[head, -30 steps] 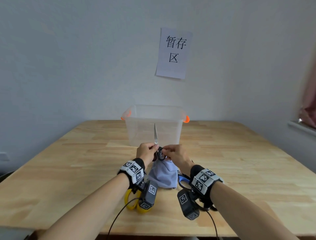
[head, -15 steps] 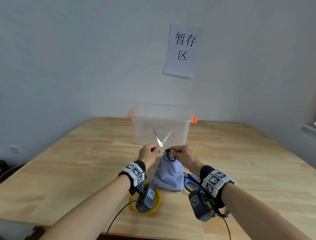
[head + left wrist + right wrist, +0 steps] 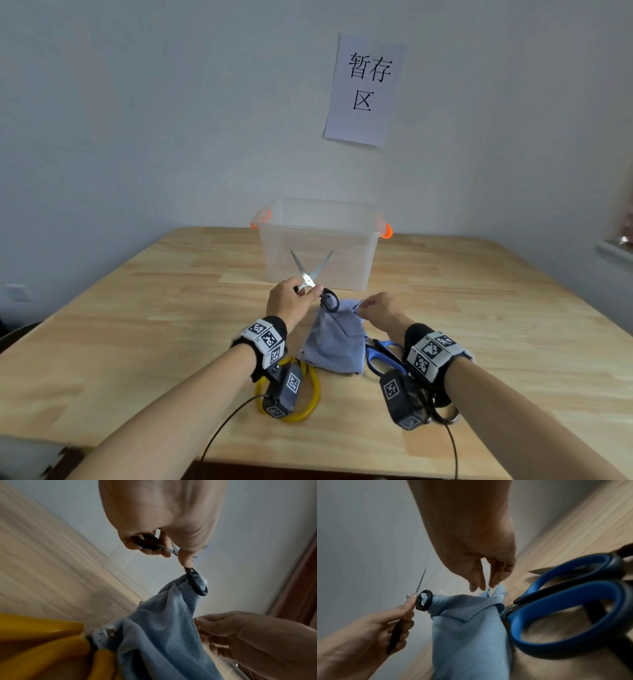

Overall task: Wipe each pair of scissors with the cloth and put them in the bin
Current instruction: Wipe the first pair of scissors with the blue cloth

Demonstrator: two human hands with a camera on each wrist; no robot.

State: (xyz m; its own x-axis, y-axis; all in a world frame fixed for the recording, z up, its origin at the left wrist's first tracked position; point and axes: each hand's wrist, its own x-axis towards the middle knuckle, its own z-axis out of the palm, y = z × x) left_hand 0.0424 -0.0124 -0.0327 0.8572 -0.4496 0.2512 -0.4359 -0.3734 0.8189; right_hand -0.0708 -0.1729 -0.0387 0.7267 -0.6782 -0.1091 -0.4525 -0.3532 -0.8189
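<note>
- Two hands are at work near the middle of the head view; my left hand (image 3: pixel 291 298) has its fingers curled round one black handle of the small black-handled steel scissors (image 3: pixel 310 277), whose blades stand spread in a V pointing upward.
- The other black finger loop hangs free just right of that hand, with a fold of the pale blue cloth (image 3: pixel 337 337) pushed through it, as both wrist views show.
- My right hand (image 3: pixel 378 306) sits just right of centre, its fingertips pinching the top edge of the cloth; the cloth drapes from there down onto the table.
- Lower right of the cloth, the large blue-handled scissors (image 3: pixel 385 354) lie on the table, partly under my right wrist.
- Lower left of the cloth, a pair of yellow-handled scissors (image 3: pixel 310 394) lies on the table, mostly hidden by the left wrist camera.
- Above the hands, the clear plastic bin with orange handles (image 3: pixel 371 253) stands on the light wooden table (image 3: pixel 137 308), against the wall.
- Upper right of centre, a white paper sign with black characters (image 3: pixel 364 90) hangs on the pale wall.
</note>
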